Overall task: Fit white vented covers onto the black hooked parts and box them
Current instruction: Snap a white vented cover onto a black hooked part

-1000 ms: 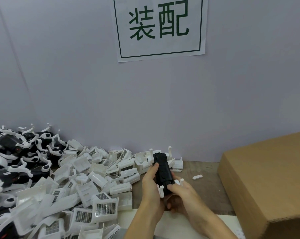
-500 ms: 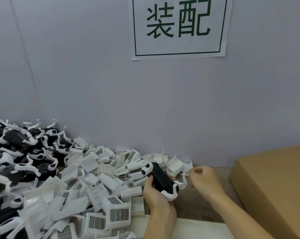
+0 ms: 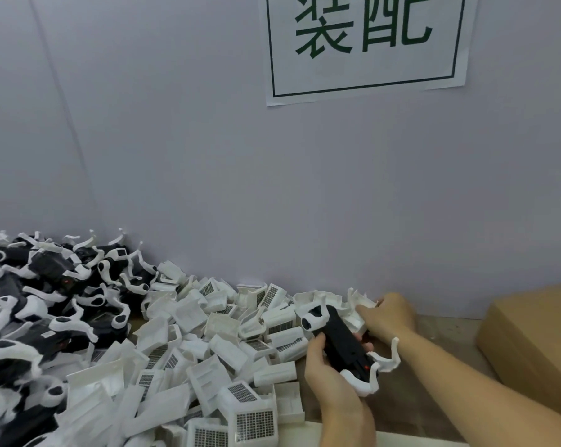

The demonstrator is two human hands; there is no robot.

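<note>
Your left hand grips a black hooked part, fingers curled around its body, holding it tilted above the bench with one white hooked end up toward the wall and the other curling out low on the right. Your right hand reaches past it to the right edge of the pile of white vented covers, fingers curled on a cover there; the fingertips are hidden behind the part and the cover, so it looks like a pinch, though you may only be touching it.

The covers lie heaped across the middle of the bench, some showing their dark grilles, reaching from near your left hand to the wall. Further left, a second heap of black hooked parts with white hooks is stacked against the corner. A cardboard box sits at the far right, well apart from both hands; only its closed-looking top and side show. On the wall above hangs a white paper sign with green characters inside a green border.
</note>
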